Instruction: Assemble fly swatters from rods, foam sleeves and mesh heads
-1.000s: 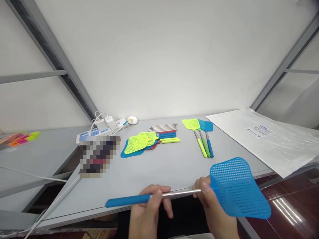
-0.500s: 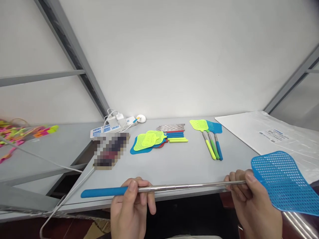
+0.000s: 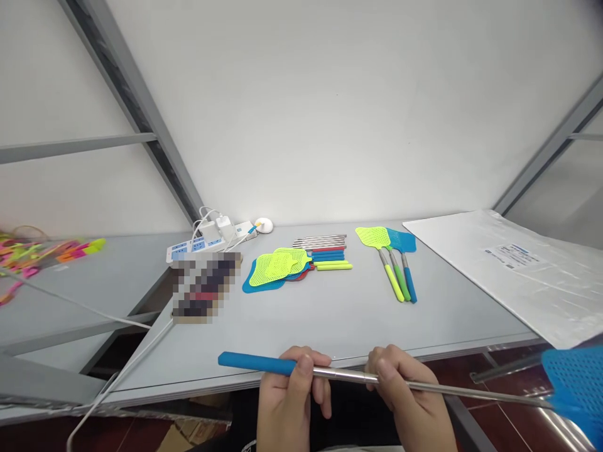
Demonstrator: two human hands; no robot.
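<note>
Below a broad white wall (image 3: 348, 119), which fills the upper half of what I see, a grey worktop (image 3: 292, 314) spans the space in front of me. At my far left, a second grey surface (image 3: 51, 320) carries a jumble of neon strips (image 3: 70, 251), too small to make out. A large white packet (image 3: 541, 276) with a printed label covers the right end of the worktop.

Held level along the worktop's front edge is a blue fly swatter (image 3: 346, 375): grip to the left, long silver shaft, and mesh head at the far right, cut off by the picture's edge. My left hand (image 3: 287, 395) is closed around it where grip meets shaft, thumb on top. My right hand (image 3: 409, 398) holds the shaft in a narrow grasp, near the left hand and well apart from the mesh head.

Farther back, right of centre, lie three fly swatters (image 3: 401, 280) with yellow, green and blue handles, their heads overlapping. Left of them is a pile of mesh heads (image 3: 277, 267), mostly yellow and blue, near a power strip (image 3: 188, 249) with white plugs. Right beside the pile lie short coloured handles (image 3: 328, 256), and just behind these, thin silver rods (image 3: 319, 242).
</note>
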